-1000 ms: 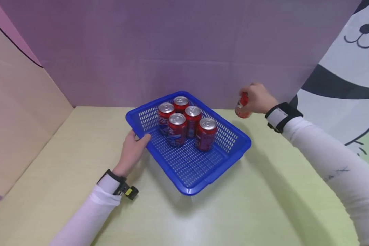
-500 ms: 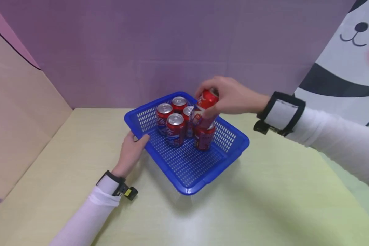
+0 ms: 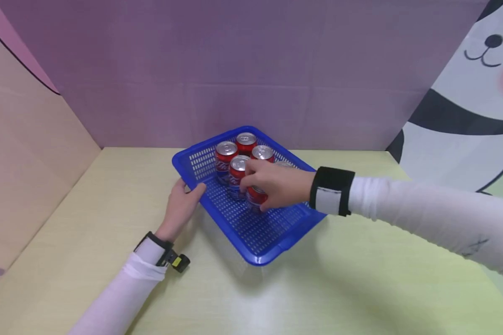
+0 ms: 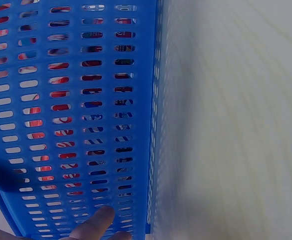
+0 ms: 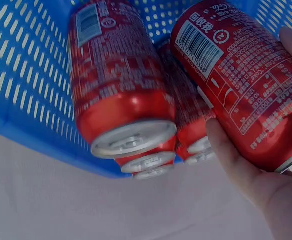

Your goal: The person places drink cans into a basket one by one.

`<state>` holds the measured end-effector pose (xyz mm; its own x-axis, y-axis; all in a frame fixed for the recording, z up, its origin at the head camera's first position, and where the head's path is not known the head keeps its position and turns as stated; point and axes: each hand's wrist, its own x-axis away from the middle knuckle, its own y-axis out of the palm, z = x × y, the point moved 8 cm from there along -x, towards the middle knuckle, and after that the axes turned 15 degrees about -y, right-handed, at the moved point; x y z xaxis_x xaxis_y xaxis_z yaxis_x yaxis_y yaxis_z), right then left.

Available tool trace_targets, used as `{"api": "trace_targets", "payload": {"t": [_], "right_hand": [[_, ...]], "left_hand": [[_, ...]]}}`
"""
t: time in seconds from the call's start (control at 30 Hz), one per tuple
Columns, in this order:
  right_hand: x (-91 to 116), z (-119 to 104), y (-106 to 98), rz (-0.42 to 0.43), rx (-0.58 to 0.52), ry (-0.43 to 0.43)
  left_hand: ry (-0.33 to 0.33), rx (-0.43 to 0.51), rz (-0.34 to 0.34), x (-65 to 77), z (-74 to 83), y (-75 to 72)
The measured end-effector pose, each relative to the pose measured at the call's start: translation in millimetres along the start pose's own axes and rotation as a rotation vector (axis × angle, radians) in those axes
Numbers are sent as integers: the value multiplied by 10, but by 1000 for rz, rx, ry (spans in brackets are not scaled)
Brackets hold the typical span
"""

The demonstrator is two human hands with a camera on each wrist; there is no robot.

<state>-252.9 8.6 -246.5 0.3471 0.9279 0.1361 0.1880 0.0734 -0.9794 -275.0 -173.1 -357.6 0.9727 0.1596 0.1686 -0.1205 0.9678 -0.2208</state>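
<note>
My left hand (image 3: 179, 207) grips the left rim of a blue plastic basket (image 3: 257, 259), thumb over the edge. In the left wrist view its fingers (image 4: 97, 221) press the slotted outer wall, with red cans showing through the slots. Inside the basket, my right hand (image 3: 280, 184) holds a red soda can (image 5: 245, 80) low, near the basket's floor. From the head, that hand hides most of this can. Several similar cans (image 3: 226, 158) stand upright behind and beside it; one neighbouring can (image 5: 118, 75) is close by in the right wrist view.
The basket sits on a pale yellow tabletop (image 3: 151, 172). A purple wall (image 3: 251, 70) rises behind it, a beige panel (image 3: 21, 139) stands at the left, and a panda picture (image 3: 461, 107) is at the right.
My right hand has carried the can from beyond the basket's right side, over the rim, and down among the other cans. My left hand has stayed on the rim.
</note>
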Motion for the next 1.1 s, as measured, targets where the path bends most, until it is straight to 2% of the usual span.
{"api": "trace_targets", "payload": {"t": [0.2, 0.33, 0.43, 0.57, 0.8, 0.93, 1.1], "right_hand": [[-99, 37, 180, -89, 104, -7], [-125, 61, 284, -107, 175, -26], [-121, 80, 341, -105, 179, -25], [-112, 104, 364, -89, 187, -12], [-70, 106, 311, -30, 395, -54], [-35, 88, 286, 23, 429, -62], [-6, 35, 207, 76, 542, -77]], "left_hand": [[-2, 5, -1, -9, -7, 4], [-3, -1, -3, -7, -11, 7], [-4, -2, -3, -8, -13, 9], [-4, 1, 1, -8, -7, 8], [-14, -4, 2, 19, 6, 7], [-20, -12, 9, 40, 21, 5], [-24, -15, 17, 61, 38, 2]]}}
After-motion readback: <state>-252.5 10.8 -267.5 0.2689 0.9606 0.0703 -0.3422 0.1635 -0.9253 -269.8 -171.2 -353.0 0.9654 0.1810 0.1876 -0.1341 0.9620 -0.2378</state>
